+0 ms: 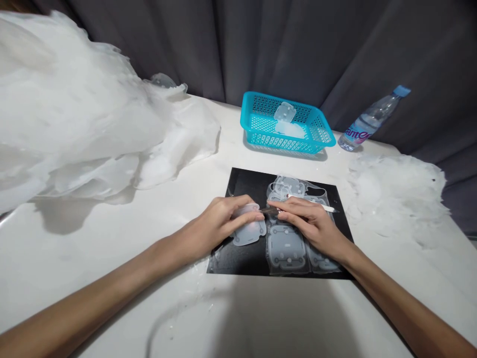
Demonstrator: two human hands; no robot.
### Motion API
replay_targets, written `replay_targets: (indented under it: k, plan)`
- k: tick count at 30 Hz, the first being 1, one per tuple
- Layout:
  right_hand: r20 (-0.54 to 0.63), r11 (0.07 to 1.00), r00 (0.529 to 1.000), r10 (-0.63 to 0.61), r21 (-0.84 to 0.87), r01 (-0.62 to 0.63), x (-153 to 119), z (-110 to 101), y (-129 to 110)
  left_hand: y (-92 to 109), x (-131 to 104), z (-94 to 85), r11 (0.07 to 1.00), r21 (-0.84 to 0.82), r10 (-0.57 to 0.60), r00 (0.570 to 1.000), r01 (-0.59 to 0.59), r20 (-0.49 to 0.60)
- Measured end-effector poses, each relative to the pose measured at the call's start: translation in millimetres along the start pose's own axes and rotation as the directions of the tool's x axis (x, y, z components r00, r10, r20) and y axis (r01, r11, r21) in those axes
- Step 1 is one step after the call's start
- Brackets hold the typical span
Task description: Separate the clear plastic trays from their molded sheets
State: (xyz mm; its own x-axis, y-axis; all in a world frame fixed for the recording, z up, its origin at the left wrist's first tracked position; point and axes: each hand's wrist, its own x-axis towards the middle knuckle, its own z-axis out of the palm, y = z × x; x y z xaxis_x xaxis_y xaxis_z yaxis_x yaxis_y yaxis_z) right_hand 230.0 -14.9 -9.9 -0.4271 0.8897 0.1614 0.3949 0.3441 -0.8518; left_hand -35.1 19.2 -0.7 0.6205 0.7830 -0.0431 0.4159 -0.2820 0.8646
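Observation:
My left hand [231,216] grips a translucent, rounded plastic piece [250,232] over the left part of a black mat [238,261]. My right hand [311,219] pinches a small dark-tipped tool [270,211], its tip touching or very near the piece's upper right edge. A white pen-like tool [320,203] with a dark tip also lies at my right fingers; whether they hold it is unclear. Beneath my right hand, a translucent sheet with rounded shapes [286,246] rests on the mat.
Behind the mat is a blue basket [286,145] with translucent pieces inside. A water bottle [367,124] leans right beside it. Large piles of translucent sheets [82,109] fill the left, with a heap of scraps [398,194] at right. Grey curtain hangs behind the white table [179,308].

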Motion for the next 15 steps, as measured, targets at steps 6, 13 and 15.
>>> replay_targets:
  k: [6, 13, 15]
  plan:
    - [0.003, 1.0, 1.0, -0.001, -0.012, 0.001, -0.2, 0.9, -1.8, 3.6, -1.1, -0.7, 1.0, -0.006, -0.006, 1.0, 0.006, 0.0]
    - [-0.005, 1.0, 1.0, -0.004, -0.015, 0.004, -0.1, 1.5, -1.0, 1.3, -1.6, 0.0, 1.0, -0.019, -0.02, 1.0, 0.02, 0.0]
    - [-0.005, 1.0, 1.0, -0.006, -0.014, 0.006, 0.0, 1.7, -0.8, 1.0, -1.4, 0.0, 1.0, -0.017, -0.022, 1.0, 0.022, 0.0]
